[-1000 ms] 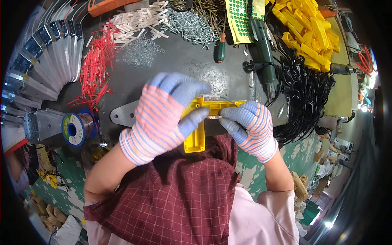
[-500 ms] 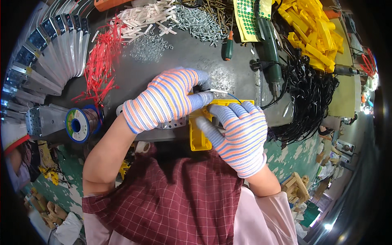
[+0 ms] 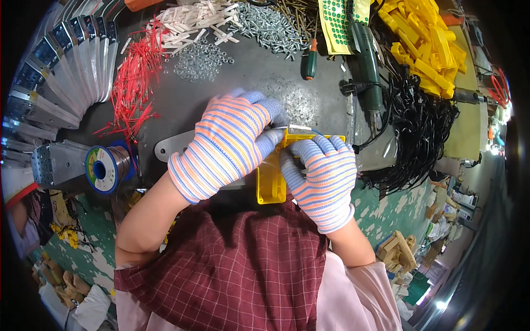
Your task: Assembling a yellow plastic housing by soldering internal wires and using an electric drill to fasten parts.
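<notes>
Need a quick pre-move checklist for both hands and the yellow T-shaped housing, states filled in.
1. Left hand pinching the white strip: ok.
2. Right hand on the yellow housing: ok.
3. Housing interior fully visible: not ok, the right hand covers part.
4. Blue wire seated in the housing: cannot tell, partly hidden.
5. Screwdriver apart from both hands: ok.
6. Power tool apart from the housing: ok.

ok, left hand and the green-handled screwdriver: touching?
Apart: the head view shows bare dark tabletop between the left hand and the green-handled screwdriver.
</notes>
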